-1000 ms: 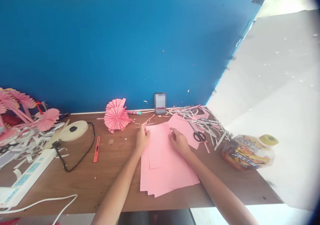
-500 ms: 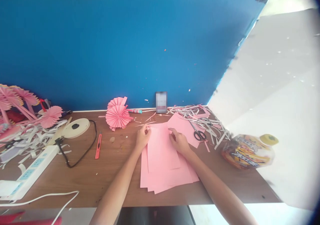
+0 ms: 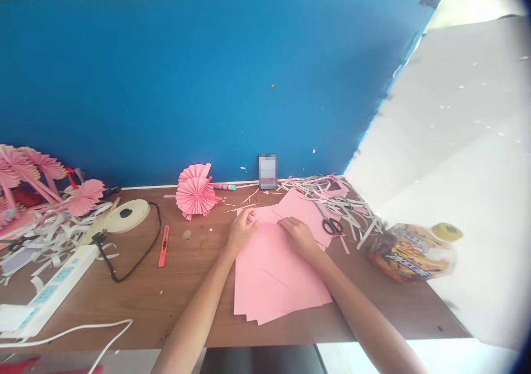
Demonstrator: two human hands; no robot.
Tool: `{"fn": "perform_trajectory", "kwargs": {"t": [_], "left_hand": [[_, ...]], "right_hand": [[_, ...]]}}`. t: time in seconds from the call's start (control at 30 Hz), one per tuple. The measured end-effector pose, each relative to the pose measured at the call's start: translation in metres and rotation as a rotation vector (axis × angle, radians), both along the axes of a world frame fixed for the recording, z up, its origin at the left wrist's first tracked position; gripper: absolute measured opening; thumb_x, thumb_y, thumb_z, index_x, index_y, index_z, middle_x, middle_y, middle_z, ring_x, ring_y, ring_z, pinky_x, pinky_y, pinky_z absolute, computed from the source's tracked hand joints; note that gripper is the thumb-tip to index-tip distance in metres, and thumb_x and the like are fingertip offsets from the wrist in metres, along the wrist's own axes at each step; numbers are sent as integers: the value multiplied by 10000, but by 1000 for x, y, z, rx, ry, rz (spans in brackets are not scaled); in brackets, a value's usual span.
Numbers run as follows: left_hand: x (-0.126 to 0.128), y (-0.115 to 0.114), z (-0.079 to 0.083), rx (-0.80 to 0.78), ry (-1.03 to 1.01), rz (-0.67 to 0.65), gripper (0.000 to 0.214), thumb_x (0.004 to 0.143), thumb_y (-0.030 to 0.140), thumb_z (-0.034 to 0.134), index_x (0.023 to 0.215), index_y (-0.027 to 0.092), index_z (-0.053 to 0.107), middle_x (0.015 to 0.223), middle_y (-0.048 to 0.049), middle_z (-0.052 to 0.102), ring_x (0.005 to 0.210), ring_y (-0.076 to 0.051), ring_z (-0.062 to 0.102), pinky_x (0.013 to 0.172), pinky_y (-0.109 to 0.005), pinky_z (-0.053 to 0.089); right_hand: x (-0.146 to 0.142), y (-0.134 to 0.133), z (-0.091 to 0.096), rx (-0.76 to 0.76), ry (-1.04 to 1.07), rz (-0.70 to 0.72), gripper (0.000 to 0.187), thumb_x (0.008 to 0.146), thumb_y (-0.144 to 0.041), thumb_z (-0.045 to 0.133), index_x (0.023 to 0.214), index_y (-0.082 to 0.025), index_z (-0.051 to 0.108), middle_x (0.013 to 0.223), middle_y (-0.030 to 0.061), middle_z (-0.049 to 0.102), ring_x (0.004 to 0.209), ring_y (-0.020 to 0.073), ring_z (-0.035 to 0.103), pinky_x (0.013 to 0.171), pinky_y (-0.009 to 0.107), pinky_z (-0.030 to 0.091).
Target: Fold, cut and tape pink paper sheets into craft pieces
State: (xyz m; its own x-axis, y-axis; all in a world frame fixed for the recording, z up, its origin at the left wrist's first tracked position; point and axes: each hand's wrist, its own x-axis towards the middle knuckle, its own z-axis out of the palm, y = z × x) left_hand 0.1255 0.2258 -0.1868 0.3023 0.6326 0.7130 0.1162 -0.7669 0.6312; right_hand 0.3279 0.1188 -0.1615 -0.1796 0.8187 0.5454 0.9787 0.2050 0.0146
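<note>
A red cutter (image 3: 164, 246) lies at nine o'clock from the pink paper (image 3: 282, 294) on the table (image 3: 136, 307), the left hand (image 3: 241, 231) curls at its eleven, the right hand (image 3: 298, 237) at its one, whether pinching I cannot tell, and scissors (image 3: 332, 226) lie at two.

This looks like a craft workspace: a brown wood-grain desk (image 3: 166, 302) by a blue partition (image 3: 207, 86) holds flat pink paper sheets (image 3: 261, 299), pleated pink rosettes (image 3: 197, 196) and black-handled scissors (image 3: 332, 227).
</note>
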Motion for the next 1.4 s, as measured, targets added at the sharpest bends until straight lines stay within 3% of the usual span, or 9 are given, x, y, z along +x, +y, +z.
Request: {"fn": "perform_trajectory", "kwargs": {"t": [0.1, 0.2, 0.33, 0.53, 0.73, 0.9, 1.1, 1.27, 1.4], "left_hand": [[-2, -6, 2, 54, 125, -157, 342, 809, 404, 633, 1109, 244, 592, 1015, -9, 610, 838, -107, 537, 790, -224, 412], [-3, -9, 2, 74, 180, -214, 266, 818, 416, 624, 991, 213, 639, 927, -11, 619, 792, -101, 528, 746, -216, 391], [-2, -6, 0, 56, 183, -164, 274, 898, 386, 488, 815, 171, 636, 810, -14, 606, 750, -100, 511, 715, -216, 363], [0, -3, 1, 31, 261, -152, 270, 894, 389, 474, 783, 170, 587, 784, 7, 592, 745, -97, 500, 692, -202, 338], [0, 3, -2, 37, 241, -91, 288, 879, 306, 430, 644, 146, 393, 605, 37, 380, 591, -68, 344, 584, -208, 235], [0, 10, -10, 4, 223, -92, 299, 816, 272, 487, 593, 137, 339, 559, 44, 306, 547, -53, 285, 556, -209, 207], [0, 9, -9, 29, 210, -24, 247, 805, 271, 501, 607, 141, 430, 573, 44, 396, 561, -54, 354, 565, -200, 237], [0, 4, -3, 126, 193, 98, 231, 804, 241, 494, 603, 142, 436, 582, 40, 426, 571, -56, 378, 581, -199, 247], [0, 5, -2, 104, 149, 117, 245, 830, 289, 496, 632, 150, 463, 582, 40, 428, 564, -60, 374, 583, -196, 257]], "right_hand": [[-1, 1, -1, -9, -54, 58, 405, 812, 12, 371, 1065, -193, 612, 1020, 30, 627, 929, 137, 522, 782, 249, 327], [-1, 3, -5, -11, -49, 101, 389, 826, 1, 370, 1065, -192, 608, 1029, 24, 626, 926, 138, 521, 788, 252, 330], [-1, 4, -8, 0, -49, 118, 325, 895, -74, 378, 1086, -193, 612, 1022, 35, 627, 921, 141, 524, 790, 260, 333], [-1, 4, -7, 26, -43, 116, 269, 960, -187, 367, 1075, -183, 610, 1006, 39, 626, 938, 142, 522, 800, 266, 330], [-5, -1, -1, 39, -24, 83, 336, 1000, -323, 294, 1094, -200, 592, 1044, 32, 609, 994, 144, 492, 852, 279, 314], [-4, -1, 0, 75, -45, -15, 340, 999, -310, 285, 1121, -195, 581, 1070, 56, 604, 1015, 165, 483, 833, 301, 296], [13, 11, 1, 217, 98, -216, 272, 943, -239, 365, 1097, -170, 578, 1109, 64, 589, 1016, 184, 482, 858, 299, 322], [41, 24, 18, 275, 185, -430, 324, 856, -163, 409, 1134, -136, 572, 1110, 103, 571, 1032, 219, 478, 866, 304, 346], [66, 20, 33, 365, 237, -654, 326, 853, -152, 384, 1124, -130, 563, 1070, 141, 565, 1016, 244, 487, 847, 328, 363]]}}
